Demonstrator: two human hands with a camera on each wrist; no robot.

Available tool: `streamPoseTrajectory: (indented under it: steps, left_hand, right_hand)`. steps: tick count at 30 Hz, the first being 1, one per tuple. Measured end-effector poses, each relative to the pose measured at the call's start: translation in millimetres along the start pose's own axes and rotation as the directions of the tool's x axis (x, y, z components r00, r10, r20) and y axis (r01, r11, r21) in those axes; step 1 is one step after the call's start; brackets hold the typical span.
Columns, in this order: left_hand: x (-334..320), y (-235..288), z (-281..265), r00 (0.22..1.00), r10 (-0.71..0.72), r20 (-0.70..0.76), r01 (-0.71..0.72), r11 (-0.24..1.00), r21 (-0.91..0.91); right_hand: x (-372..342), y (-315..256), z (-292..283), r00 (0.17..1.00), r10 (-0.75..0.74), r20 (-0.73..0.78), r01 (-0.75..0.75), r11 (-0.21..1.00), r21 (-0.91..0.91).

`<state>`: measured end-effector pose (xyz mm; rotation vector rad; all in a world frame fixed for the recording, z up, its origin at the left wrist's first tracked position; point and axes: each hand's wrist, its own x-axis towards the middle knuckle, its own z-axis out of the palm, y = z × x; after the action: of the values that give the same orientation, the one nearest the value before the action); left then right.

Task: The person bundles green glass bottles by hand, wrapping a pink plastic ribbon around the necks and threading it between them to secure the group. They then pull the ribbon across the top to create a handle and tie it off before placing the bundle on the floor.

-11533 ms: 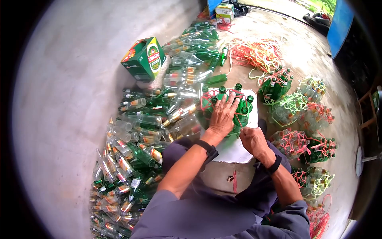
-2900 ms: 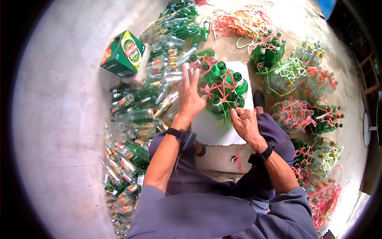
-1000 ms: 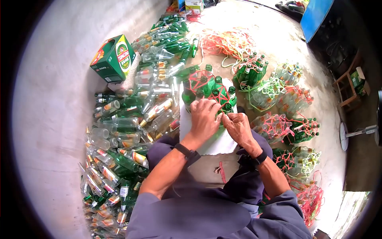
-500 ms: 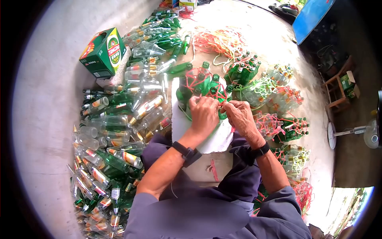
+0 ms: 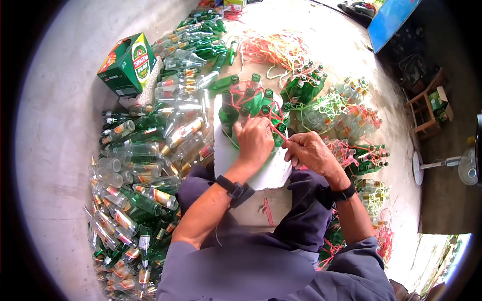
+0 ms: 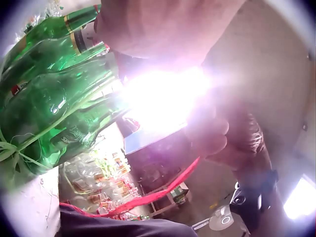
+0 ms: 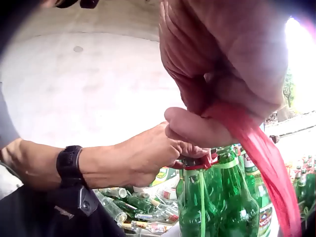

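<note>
Pinches the red strap (image 7: 266,163) in the fingers of the right hand (image 5: 315,153), drawn straight from the bundled green bottles (image 5: 255,104), upright on the white surface (image 5: 225,158). Rests the left hand (image 5: 254,143) over the nearest of them; cannot tell whether with fingers grasping. Has loose bottles (image 5: 143,150) heaped leftward, tied bundles (image 5: 304,90) rightward, tangled strapping (image 5: 276,47) beyond.
</note>
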<state>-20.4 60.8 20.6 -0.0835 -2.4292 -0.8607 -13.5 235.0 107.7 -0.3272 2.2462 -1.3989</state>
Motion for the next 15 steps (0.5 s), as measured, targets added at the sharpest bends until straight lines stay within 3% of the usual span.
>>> streamPoseTrajectory:
  steps: [3,6,11,13,14,15]
  left_hand:
    - [0,0,2,0.998,-0.055,0.006,0.055,0.997,-0.05]
    - [2,-4,4,0.993,-0.109,0.032,0.112,0.99,-0.087]
    - [8,-8,-2,0.981,-0.153,0.122,0.17,0.974,-0.148]
    - [10,-7,-8,0.972,-0.175,0.157,0.212,0.943,-0.258]
    - [10,-6,-7,0.971,-0.176,0.159,0.213,0.942,-0.259]
    - [10,-4,-5,0.962,-0.225,0.151,0.257,0.936,-0.24]
  right_hand:
    - [-6,-5,0,0.999,0.051,0.006,-0.052,0.997,0.061]
    - [4,-12,-6,0.995,-0.018,0.095,0.019,1.0,-0.006]
    - [21,-38,-7,0.984,0.032,0.176,-0.077,0.964,0.256]
    - [22,-43,-2,0.978,0.065,0.197,-0.132,0.927,0.35]
    - [25,-36,-3,0.978,0.067,0.197,-0.134,0.927,0.35]
    - [31,-23,-6,0.987,-0.001,0.159,-0.025,0.986,0.163]
